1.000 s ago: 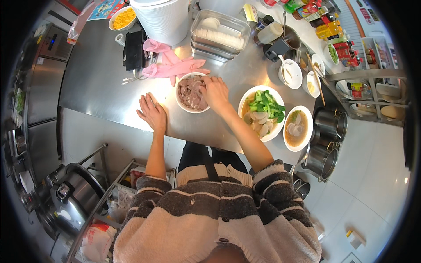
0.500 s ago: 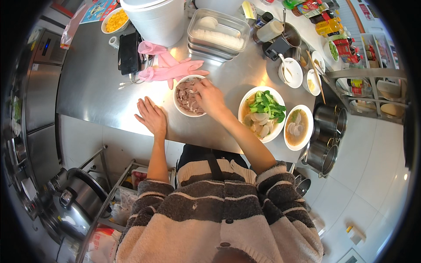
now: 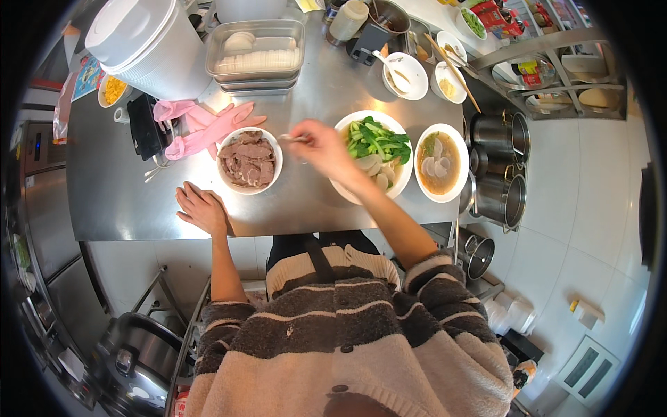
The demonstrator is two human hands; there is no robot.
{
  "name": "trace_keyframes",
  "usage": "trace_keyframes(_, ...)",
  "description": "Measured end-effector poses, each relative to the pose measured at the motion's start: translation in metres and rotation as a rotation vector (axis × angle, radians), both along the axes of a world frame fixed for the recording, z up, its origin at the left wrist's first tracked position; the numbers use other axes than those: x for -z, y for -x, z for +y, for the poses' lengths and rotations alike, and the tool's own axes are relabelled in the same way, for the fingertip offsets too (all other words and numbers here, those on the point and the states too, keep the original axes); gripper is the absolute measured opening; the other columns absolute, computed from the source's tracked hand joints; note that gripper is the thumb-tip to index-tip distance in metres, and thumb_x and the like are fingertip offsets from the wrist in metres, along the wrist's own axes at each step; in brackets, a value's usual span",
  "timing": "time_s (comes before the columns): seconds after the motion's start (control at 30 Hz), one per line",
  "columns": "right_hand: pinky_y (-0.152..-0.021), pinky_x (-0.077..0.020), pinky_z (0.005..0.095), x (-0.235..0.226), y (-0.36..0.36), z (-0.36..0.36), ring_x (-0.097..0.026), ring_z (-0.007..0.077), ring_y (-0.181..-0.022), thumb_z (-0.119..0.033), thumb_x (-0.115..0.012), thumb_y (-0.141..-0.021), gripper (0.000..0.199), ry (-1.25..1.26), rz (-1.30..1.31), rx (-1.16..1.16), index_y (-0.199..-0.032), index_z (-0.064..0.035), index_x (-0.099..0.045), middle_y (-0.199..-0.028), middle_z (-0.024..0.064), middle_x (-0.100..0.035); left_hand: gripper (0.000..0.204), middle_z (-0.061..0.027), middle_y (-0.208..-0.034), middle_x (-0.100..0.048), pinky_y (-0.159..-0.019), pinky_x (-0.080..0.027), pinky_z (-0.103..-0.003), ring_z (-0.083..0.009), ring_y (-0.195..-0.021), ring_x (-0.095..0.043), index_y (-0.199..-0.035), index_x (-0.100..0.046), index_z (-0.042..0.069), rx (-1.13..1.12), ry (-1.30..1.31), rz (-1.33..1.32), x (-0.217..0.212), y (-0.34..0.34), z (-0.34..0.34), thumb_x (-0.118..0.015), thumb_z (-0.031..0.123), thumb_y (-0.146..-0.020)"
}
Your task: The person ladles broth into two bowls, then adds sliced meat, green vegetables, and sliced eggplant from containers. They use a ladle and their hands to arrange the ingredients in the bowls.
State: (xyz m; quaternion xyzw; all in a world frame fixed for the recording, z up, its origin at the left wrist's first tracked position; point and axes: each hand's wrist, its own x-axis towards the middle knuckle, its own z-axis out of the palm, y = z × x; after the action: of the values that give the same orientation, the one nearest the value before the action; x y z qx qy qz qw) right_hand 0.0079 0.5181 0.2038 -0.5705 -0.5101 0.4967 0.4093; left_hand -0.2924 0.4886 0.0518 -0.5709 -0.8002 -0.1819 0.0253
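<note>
Pink gloves [image 3: 208, 128] beside meat bowl [image 3: 249, 161], apparently

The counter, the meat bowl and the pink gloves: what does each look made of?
Counter: brushed stainless steel by its look, grey with soft, smeared reflections. Meat bowl: smooth glossy white, probably ceramic or melamine; the picture cannot settle which. Pink gloves: limp, matte rubber or latex, lying folded and creased. Left hand rests flat on the counter; right hand hovers between the bowls.

A white bowl of sliced brown meat [image 3: 249, 160] sits on the steel counter [image 3: 125, 201]. Right of it stands a white plate of green vegetables [image 3: 375, 154], then a white bowl of soup [image 3: 440, 162]. Pink rubber gloves [image 3: 205, 125] lie far-left of the meat.
</note>
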Motion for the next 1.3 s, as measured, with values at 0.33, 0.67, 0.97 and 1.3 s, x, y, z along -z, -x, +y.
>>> trace_keyframes(0.33,-0.066,-0.0493,0.0279,0.007,-0.094,-0.067,-0.06,0.0155,-0.072,-0.002,-0.066,-0.082,0.013,0.025,-0.609,0.092,-0.095,-0.0007,-0.063,-0.086,0.0075,-0.06,0.048,-0.0113,-0.148,-0.036,-0.111,-0.015,-0.06,-0.0267,-0.139,-0.03,-0.139,-0.043,0.013,-0.007,-0.004,0.006,0.003,0.001,-0.001,-0.044,0.025,-0.093)
trace_keyframes(0.67,-0.065,-0.0506,0.0345,0.019,-0.097,-0.061,-0.063,0.0258,-0.072,0.002,-0.065,-0.077,0.014,-0.104,-0.735,0.1,-0.092,-0.0006,-0.064,-0.089,0.0132,-0.061,0.048,-0.0094,-0.148,-0.037,-0.111,-0.015,-0.059,-0.0253,-0.139,-0.03,-0.14,-0.042,0.015,-0.011,-0.005,0.017,0.006,0.002,-0.002,-0.044,0.026,-0.093)
trace_keyframes(0.97,-0.069,-0.0507,0.0368,0.014,-0.108,-0.045,-0.063,0.0292,-0.075,-0.005,-0.068,-0.077,0.015,-0.05,-0.682,-0.078,-0.091,-0.0024,-0.064,-0.09,0.0105,-0.062,0.049,-0.0113,-0.148,-0.036,-0.112,-0.013,-0.059,-0.0264,-0.139,-0.03,-0.14,-0.043,0.014,-0.02,0.009,-0.009,0.004,0.002,-0.001,-0.045,0.025,-0.092)
trace_keyframes(1.3,-0.069,-0.0499,0.0362,-0.01,-0.118,-0.044,-0.061,0.0278,-0.075,-0.008,-0.069,-0.078,0.01,-0.136,-0.788,-0.089,-0.088,-0.0044,-0.067,-0.081,0.0076,-0.062,0.049,-0.0115,-0.147,-0.038,-0.111,-0.015,-0.06,-0.0273,-0.138,-0.031,-0.139,-0.043,0.014,-0.015,-0.01,-0.012,0.003,0.001,-0.001,-0.045,0.024,-0.091)
